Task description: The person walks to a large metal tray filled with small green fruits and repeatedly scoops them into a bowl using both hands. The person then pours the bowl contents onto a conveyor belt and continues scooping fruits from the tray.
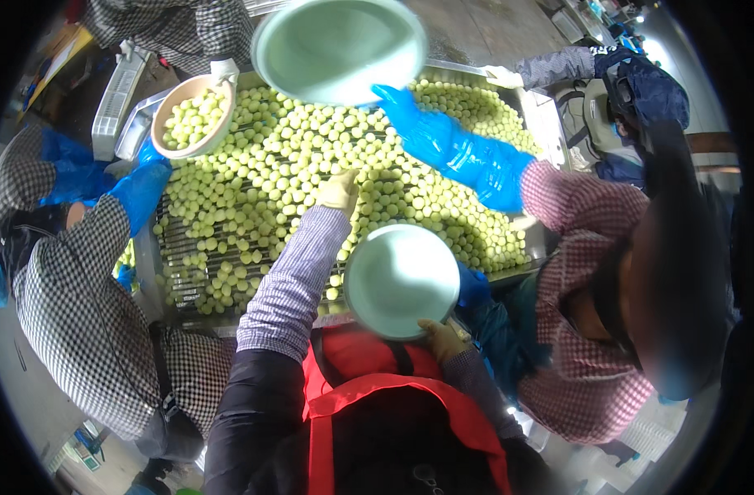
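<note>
My left hand, in a pale yellow glove, reaches over a bed of small round green fruits with its fingertips at them. Whether a fruit is between its fingers is hidden. My right hand, gloved alike, grips the near rim of a pale green round bowl in front of my red apron. Only bare, brightly lit inner surface shows in this bowl. Beneath the fruits runs a sorting table with dark parallel bars and a metal frame.
At right, a co-worker's blue-gloved hand meets a large pale green basin above the table's far side. Left, another co-worker's blue glove is at a basin holding fruits. White gloves show at the far edge.
</note>
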`<state>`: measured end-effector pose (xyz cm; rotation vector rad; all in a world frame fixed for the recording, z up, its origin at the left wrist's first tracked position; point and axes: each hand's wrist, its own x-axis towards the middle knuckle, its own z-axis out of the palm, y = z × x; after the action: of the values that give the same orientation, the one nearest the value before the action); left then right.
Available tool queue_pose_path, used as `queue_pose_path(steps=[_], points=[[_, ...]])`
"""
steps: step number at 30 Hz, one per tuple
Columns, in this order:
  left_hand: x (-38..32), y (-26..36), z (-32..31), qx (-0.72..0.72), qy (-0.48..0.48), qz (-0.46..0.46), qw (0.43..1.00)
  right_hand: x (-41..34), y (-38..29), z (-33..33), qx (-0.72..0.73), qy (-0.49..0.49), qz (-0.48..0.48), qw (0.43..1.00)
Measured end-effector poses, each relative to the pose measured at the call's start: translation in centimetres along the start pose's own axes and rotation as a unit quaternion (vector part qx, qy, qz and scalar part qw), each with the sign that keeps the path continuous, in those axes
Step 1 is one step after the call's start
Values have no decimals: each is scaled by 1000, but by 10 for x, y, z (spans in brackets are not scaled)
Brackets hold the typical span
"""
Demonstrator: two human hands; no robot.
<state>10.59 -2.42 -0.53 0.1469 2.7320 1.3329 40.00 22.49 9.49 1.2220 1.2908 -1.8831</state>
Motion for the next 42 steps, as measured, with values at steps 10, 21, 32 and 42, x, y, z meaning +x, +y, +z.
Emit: queue_pose_path(steps=[10, 21, 32, 42], points=[[172, 32, 41, 50, -256, -174, 949, -1, 11, -28, 76, 72, -5, 995], [193, 35, 49, 353, -381, -117, 846, -10, -28, 7, 177, 117, 27, 977], [176, 30, 51, 241, -248, -117, 931, 0, -22, -10, 149, 117, 13, 982], [187, 53, 68, 232, -329, -187, 896, 3, -23, -13, 180, 106, 41, 977]])
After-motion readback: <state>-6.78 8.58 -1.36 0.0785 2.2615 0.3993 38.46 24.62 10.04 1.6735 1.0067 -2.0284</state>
